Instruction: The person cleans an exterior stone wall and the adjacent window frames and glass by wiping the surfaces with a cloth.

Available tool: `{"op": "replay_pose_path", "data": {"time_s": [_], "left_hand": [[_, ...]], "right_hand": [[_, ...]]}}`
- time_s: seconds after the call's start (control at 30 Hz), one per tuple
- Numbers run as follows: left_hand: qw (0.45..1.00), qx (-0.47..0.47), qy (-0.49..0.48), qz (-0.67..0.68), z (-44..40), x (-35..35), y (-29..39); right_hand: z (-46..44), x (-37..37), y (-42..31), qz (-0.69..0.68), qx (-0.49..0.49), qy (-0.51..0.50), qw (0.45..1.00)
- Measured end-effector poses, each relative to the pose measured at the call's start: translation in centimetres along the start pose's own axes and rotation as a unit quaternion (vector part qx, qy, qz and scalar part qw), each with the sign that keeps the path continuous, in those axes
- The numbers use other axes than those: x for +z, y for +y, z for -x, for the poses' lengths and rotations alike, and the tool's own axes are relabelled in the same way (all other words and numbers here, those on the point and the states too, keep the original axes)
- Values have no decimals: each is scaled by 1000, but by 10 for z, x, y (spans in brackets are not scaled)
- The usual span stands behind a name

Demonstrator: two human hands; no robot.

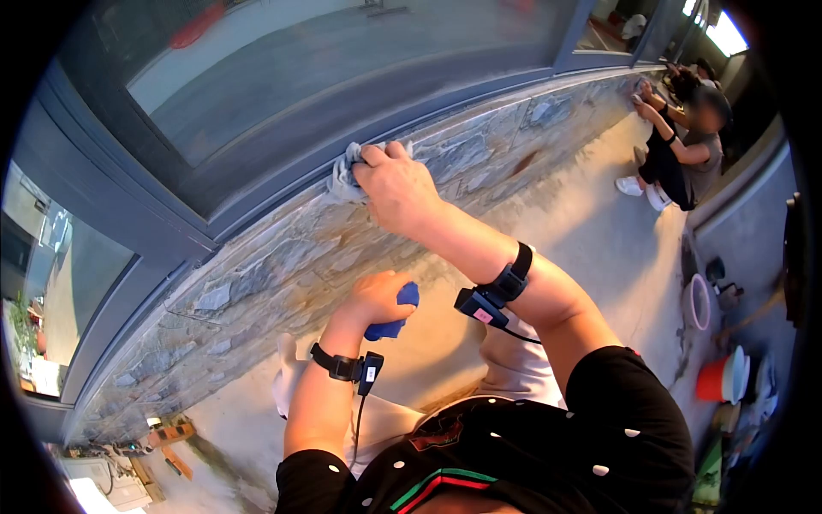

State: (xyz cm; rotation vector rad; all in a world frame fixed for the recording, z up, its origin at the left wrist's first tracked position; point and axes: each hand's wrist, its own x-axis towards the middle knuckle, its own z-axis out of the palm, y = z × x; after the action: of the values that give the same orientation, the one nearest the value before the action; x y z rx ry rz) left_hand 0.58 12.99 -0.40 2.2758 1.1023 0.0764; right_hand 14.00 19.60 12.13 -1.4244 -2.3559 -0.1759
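Observation:
My right hand (398, 190) is closed on a crumpled grey cloth (344, 176), which it presses against the narrow ledge (300, 193) under the window frame. Lower down and to the left, my left hand (375, 295) grips a blue cloth (392, 319) in front of the stone wall. That cloth sticks out of the fist on the right side, apart from the wall. Black straps with small boxes and cables circle both of my forearms.
A large grey-framed window (342, 94) rises above the stone-faced wall (265, 283). Farther right, another person (685, 146) sits low by the same wall. A red bucket (711, 379) and a pink-rimmed basin (700, 301) stand at the right. Tools and boards (171, 433) lie lower left.

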Motion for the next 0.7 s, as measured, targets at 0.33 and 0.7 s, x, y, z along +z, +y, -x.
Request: {"op": "replay_pose_path", "data": {"time_s": [0.33, 0.7], "left_hand": [[999, -35, -22, -2, -3, -6, -3], [997, -55, -55, -19, -3, -6, -1]], "right_hand": [[9, -15, 110, 95, 44, 9, 994], [8, -33, 315, 213, 298, -21, 930]]}}
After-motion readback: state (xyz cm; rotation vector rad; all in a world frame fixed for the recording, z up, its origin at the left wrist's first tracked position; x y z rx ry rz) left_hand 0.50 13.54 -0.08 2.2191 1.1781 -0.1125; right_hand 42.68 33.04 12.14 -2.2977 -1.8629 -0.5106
